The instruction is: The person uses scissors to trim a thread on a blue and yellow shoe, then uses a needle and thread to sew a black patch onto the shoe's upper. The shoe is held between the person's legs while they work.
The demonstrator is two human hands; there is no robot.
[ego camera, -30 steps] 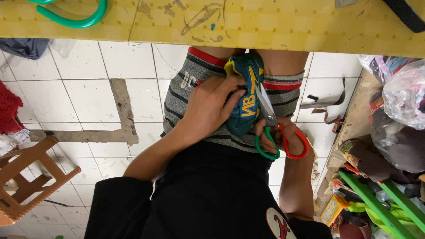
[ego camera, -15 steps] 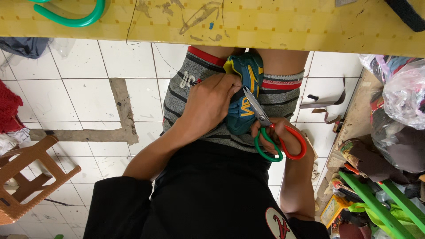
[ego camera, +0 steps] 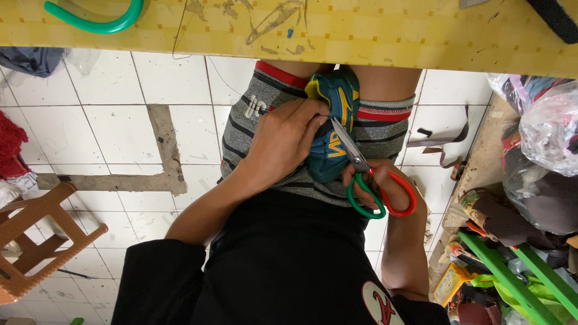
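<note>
Hiding half the blue-yellow fabric piece [ego camera: 333,129]: left hand [ego camera: 288,139], table edge [ego camera: 361,42].

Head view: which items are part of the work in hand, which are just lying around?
In use:
left hand gripping the blue-and-yellow fabric piece
right hand holding the scissors

Lying about:
green hose on the yellow table
wooden stool
plastic bags
green rods

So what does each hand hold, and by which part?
Right hand holds scissors by the red and green handle loops; left hand grips the blue-and-yellow fabric piece at its side.
</note>
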